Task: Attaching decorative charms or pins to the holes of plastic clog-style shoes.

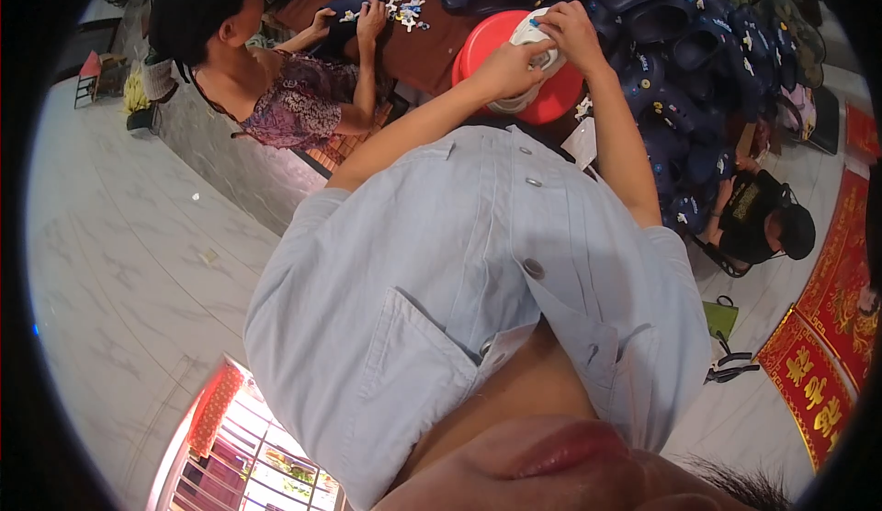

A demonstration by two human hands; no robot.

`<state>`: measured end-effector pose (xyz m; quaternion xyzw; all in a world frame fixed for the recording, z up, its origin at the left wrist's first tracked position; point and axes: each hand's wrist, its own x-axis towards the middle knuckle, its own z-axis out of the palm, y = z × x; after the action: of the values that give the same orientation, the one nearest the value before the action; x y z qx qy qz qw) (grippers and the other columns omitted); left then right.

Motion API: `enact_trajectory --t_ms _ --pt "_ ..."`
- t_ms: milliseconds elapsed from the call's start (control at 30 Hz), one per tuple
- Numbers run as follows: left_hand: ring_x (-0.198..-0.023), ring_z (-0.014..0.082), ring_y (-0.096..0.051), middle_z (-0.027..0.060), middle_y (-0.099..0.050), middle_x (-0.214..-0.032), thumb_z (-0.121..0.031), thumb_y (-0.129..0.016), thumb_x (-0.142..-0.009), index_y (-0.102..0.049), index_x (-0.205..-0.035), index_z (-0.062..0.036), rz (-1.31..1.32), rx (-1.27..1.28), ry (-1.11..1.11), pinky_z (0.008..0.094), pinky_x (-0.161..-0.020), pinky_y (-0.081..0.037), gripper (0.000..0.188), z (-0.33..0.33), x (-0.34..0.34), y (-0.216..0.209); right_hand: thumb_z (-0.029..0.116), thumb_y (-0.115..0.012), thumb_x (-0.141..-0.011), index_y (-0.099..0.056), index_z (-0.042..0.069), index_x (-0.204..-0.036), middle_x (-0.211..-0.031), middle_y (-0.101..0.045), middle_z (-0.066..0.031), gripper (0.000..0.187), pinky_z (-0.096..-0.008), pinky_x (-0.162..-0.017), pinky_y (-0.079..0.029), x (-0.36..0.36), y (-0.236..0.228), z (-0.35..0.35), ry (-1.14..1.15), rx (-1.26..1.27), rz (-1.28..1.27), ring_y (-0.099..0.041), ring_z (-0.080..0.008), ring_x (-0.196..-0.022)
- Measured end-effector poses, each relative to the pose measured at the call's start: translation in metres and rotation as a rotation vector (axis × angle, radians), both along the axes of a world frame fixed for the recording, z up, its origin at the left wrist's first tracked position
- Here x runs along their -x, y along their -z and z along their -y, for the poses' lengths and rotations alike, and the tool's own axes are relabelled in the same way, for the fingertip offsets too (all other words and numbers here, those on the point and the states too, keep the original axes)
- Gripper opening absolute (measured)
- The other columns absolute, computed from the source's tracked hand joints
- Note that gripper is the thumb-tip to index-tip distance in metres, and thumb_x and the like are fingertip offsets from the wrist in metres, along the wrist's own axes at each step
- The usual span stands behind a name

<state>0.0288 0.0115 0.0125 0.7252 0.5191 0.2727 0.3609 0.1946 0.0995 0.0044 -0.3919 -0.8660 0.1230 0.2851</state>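
Over a red round stool or lid (478, 41), a white clog-like shoe (531, 32) is between my two hands; much of it is hidden by my fingers. My left hand (510, 68) is closed round its near side. My right hand (571, 37) grips the far right side, fingertips pressed on top beside a small blue piece (535, 23). Whitish material, whose kind I cannot make out, also shows under my left hand. Small white and coloured shoe charms (404, 11) lie on the brown surface to the left.
Navy clogs (661, 22) are heaped along the back and right, many with charms. At left a co-worker (294, 89) handles a navy clog (351, 1). Another person (763, 217) in a black cap is at the right. A white card or packet (580, 144) lies below the red round.
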Motion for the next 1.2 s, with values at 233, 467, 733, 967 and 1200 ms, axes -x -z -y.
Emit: enact_trajectory --t_ms 233,467,733,967,1200 --pt "-0.067 0.0347 -0.065 0.0258 -0.064 -0.077 -0.017 -0.058 -0.076 -0.058 -0.129 -0.0169 0.029 -0.013 -0.01 0.0417 -0.066 -0.051 0.053 -0.001 -0.002 0.004 0.013 -0.069 -0.076 -0.072 0.009 -0.088 -0.088 -0.062 -0.0026 0.013 -0.0352 -0.08 -0.047 -0.006 -0.001 -0.006 -0.089 -0.03 0.007 -0.054 -0.0236 -0.09" --pt "-0.063 0.0341 -0.064 0.0238 -0.064 -0.073 -0.016 -0.059 -0.076 -0.058 -0.129 -0.017 0.006 -0.001 0.003 0.0422 -0.065 -0.051 0.053 -0.001 0.0 -0.001 0.015 -0.067 -0.074 -0.07 0.009 -0.084 -0.089 -0.062 -0.001 0.012 -0.0348 -0.08 -0.048 -0.001 0.003 -0.009 -0.061 -0.075 0.071 -0.055 -0.0225 -0.091" --pt "-0.062 0.0338 -0.064 0.0236 -0.064 -0.072 -0.016 -0.059 -0.076 -0.057 -0.13 -0.0178 0.022 0.002 -0.005 0.0415 -0.063 -0.051 0.054 0.0 -0.001 -0.001 0.016 -0.065 -0.074 -0.073 0.013 -0.092 -0.097 -0.062 0.0012 0.02 -0.0339 -0.083 -0.046 -0.009 -0.007 -0.002 -0.115 -0.074 0.223 -0.053 -0.0212 -0.097" --pt "-0.065 0.0357 -0.064 0.025 -0.064 -0.074 -0.018 -0.058 -0.076 -0.057 -0.13 -0.0204 -0.03 -0.016 -0.01 0.043 -0.065 -0.052 0.054 0.004 -0.001 0.0 0.017 -0.063 -0.076 -0.072 0.016 -0.102 -0.106 -0.061 -0.0022 0.028 -0.0348 -0.087 -0.044 -0.013 -0.008 0.011 -0.097 -0.084 0.339 -0.051 -0.0228 -0.107" --pt "-0.068 0.0378 -0.065 0.026 -0.064 -0.077 -0.019 -0.057 -0.077 -0.057 -0.13 -0.0203 -0.065 -0.008 0.002 0.0445 -0.067 -0.052 0.053 0.009 -0.002 -0.008 0.018 -0.062 -0.076 -0.071 0.015 -0.102 -0.107 -0.06 -0.0026 0.027 -0.036 -0.089 -0.042 -0.015 -0.025 0.011 -0.201 -0.07 0.373 -0.049 -0.0234 -0.111"
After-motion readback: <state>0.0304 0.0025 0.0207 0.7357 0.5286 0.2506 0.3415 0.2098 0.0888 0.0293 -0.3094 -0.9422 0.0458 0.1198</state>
